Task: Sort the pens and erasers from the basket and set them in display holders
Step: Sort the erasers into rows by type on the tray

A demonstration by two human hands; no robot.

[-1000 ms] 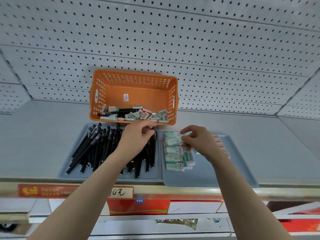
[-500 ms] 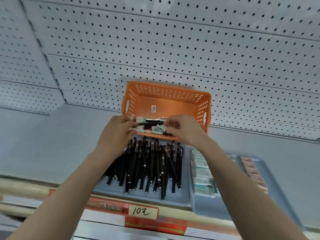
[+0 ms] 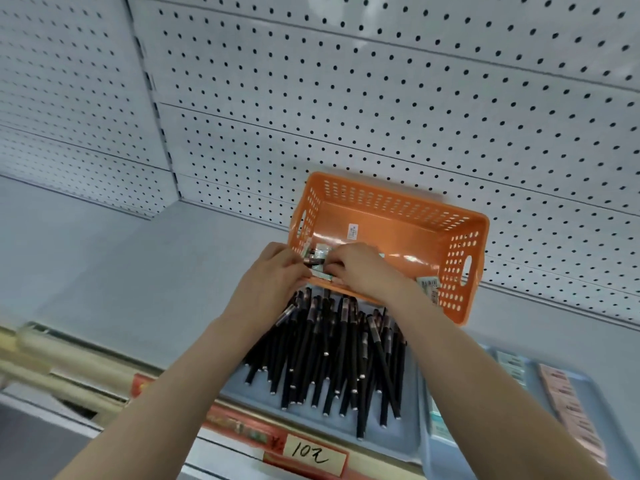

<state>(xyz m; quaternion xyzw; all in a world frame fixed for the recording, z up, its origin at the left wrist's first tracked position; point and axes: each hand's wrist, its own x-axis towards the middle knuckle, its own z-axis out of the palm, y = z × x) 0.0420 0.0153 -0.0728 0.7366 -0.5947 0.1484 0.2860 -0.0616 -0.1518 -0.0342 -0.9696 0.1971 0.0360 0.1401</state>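
Orange basket [image 3: 398,244] on the shelf [image 3: 138,271], left hand [image 3: 273,275] and right hand [image 3: 362,271] curled in among its erasers [image 3: 322,251] and a pen [image 3: 313,261], hold unclear, black pens [image 3: 329,351] heaped on the tray [image 3: 388,434] in front

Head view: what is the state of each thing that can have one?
orange basket, tilted toward the person, a few erasers and a pen left inside
left hand, at the basket's front rim, fingers curled, grip unclear
right hand, inside the basket, fingers curled over erasers, grip unclear
black pens, piled loosely in the left tray
right tray, holds rows of erasers, blurred
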